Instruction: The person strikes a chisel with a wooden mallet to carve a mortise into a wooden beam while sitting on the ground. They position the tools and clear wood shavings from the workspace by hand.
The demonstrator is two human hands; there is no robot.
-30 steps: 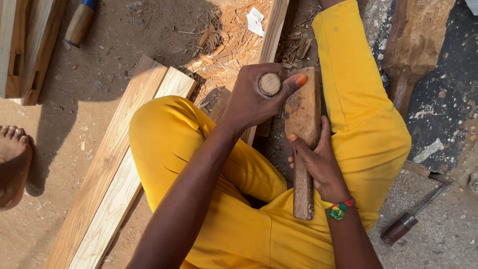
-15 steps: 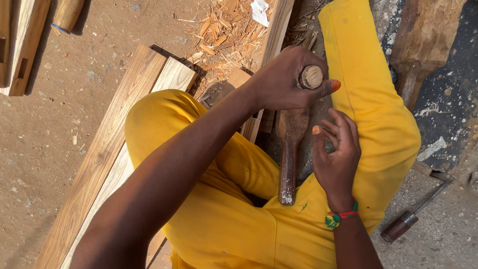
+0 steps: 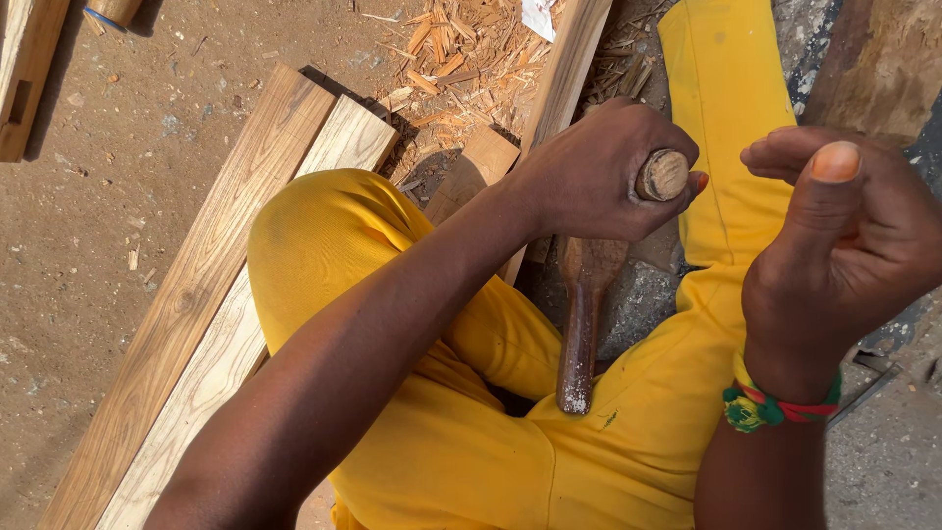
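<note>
Round wooden handle [image 3: 662,175], pale end grain up, clamped in the left hand [image 3: 599,177]: fingers wrapped fully round it, thumb across, only the butt showing. Seems stiff, dry, light for its size; smooth from wear, so likely to twist in a loose fist. Best taken high on the shaft, just under the butt, as gripped now. Cannot tell what lies below the fist, since the tool's lower part is hidden.

Directly at 6 o'clock from that handle, a dark wooden mallet [image 3: 581,324], long grip pointing down between the knees, worn and glossy, whitish dust at its tip. Looks dense and heavier than the handle above; narrow grip the natural place to seize it, thick end tucked under the left hand. Touched by no hand along the visible length.

At 3 o'clock, the right hand [image 3: 844,231], raised, fingers loosely spread and half curled, thumb up, holding nothing. Woven wristband [image 3: 775,407] in green, yellow and red below it.

Yellow trousers [image 3: 412,393] all around. At 9 o'clock, two pale planks [image 3: 226,294] lying side by side on sandy ground. At 11 o'clock, wood shavings [image 3: 461,49], light and brittle, beside a long batten [image 3: 564,69] running up toward 12 o'clock.
</note>
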